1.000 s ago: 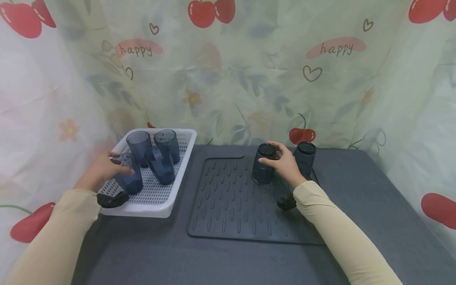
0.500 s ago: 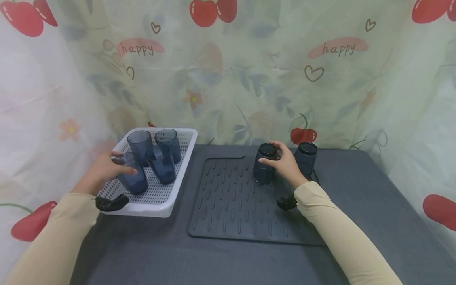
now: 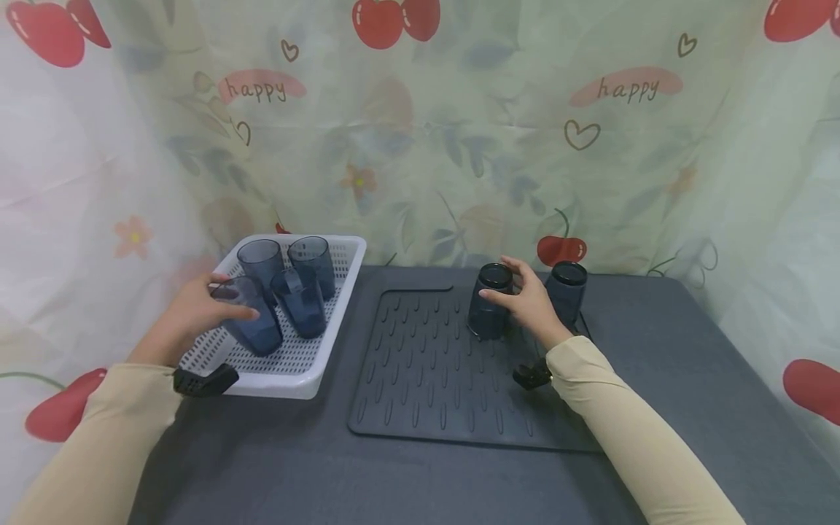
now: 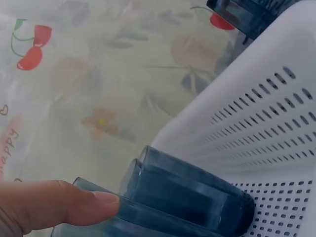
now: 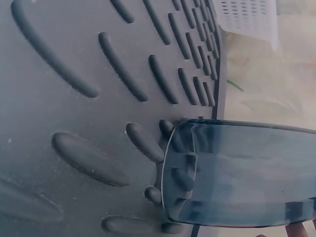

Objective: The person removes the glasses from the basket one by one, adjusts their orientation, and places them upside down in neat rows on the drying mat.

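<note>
At left, in a white basket (image 3: 308,383), a tilted glass (image 3: 257,329) leans mouth-up in a person's left hand (image 3: 197,310). Held only near its rim, it could slip, or swing right and knock the neighboring glass (image 3: 300,308) just beside it. The left grip is parted about as wide as the rim, thumb along the near side; whether the base bears on the basket floor, I cannot tell. Two far glasses (image 3: 260,261) stand behind.

To the right, on a gray surface (image 3: 289,467), lies a ridged mat (image 3: 426,397). At its far side an upside-down glass (image 3: 487,315) has its mouth on the raised ribs; an uneven release could rock it, and a rightward nudge could send it into the last glass (image 3: 566,297), also upturned. The right hand (image 3: 530,302) curls around its upper part, the grip spread to its width, thumb nearest us.
</note>
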Motion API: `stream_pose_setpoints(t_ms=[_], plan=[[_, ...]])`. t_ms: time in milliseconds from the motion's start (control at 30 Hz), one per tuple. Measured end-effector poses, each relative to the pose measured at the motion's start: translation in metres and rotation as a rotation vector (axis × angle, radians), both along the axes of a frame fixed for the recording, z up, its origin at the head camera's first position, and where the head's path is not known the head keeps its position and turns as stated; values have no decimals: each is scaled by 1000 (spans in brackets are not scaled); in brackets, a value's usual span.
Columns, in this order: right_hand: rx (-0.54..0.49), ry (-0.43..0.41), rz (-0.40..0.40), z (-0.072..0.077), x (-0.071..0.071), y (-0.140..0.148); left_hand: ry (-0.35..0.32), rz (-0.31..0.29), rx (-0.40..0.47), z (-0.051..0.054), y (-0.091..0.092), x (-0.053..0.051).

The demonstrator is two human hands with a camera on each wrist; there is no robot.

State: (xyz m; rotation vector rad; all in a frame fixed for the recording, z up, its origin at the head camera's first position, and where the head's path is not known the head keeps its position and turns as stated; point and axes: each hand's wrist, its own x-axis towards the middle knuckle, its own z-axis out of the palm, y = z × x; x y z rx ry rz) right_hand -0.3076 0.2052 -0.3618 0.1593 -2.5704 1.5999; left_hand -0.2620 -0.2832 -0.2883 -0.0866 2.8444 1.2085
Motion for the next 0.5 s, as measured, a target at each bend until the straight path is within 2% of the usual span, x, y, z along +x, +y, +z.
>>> stream_pose_setpoints(t_ms=[333,500], plan=[[-33,32,14,3,5,2,7,-1,-3,9,7,7],[-62,47,31,6,7,2,42,-3,6,14,10,11]])
